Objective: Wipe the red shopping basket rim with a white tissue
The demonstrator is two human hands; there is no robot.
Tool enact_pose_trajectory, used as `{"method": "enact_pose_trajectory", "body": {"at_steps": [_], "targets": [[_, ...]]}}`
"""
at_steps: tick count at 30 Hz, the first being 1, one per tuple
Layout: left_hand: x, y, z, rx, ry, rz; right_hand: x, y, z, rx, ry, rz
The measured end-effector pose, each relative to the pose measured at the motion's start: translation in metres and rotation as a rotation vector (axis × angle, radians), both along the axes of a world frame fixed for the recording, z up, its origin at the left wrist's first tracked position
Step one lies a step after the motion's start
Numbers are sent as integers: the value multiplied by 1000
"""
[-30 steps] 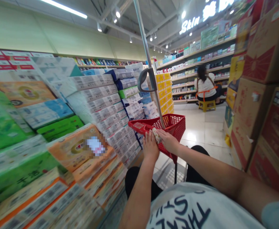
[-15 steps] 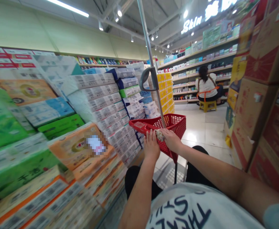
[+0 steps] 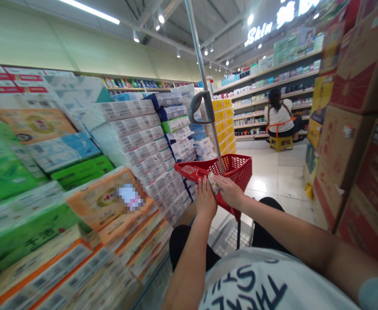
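A red plastic shopping basket on a wheeled stand stands in the aisle right in front of me, with a long metal pull handle rising from it. My left hand rests on the basket's near rim, fingers laid over it. My right hand is closed on a small pale crumpled cloth and presses it against the same rim, next to my left hand.
Stacked packs of tissue and toilet paper fill the whole left side. Brown and red cardboard cartons are piled on the right. A person sits on a yellow stool down the tiled aisle, by stocked shelves.
My right hand has slid the cloth a little back and forth along the basket rim. My left hand has stayed on the rim.
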State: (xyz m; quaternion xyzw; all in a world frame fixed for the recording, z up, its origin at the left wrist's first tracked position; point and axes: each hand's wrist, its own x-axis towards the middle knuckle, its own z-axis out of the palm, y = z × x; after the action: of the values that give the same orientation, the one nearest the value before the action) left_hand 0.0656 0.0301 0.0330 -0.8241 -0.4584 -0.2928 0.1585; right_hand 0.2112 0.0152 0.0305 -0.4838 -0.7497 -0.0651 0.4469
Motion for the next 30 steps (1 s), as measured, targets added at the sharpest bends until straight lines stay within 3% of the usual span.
{"method": "enact_pose_trajectory", "body": {"at_steps": [15, 20, 26, 30], "targets": [[0, 2, -4, 11, -6, -2, 1, 0, 4, -6, 17, 15], [1, 1, -3, 24, -9, -20, 5, -1, 3, -65, 96, -45], [1, 1, -3, -9, -10, -22, -4, -3, 4, 5, 43, 65], [0, 1, -3, 15, -25, -39, 5, -1, 1, -61, 133, -35]]}}
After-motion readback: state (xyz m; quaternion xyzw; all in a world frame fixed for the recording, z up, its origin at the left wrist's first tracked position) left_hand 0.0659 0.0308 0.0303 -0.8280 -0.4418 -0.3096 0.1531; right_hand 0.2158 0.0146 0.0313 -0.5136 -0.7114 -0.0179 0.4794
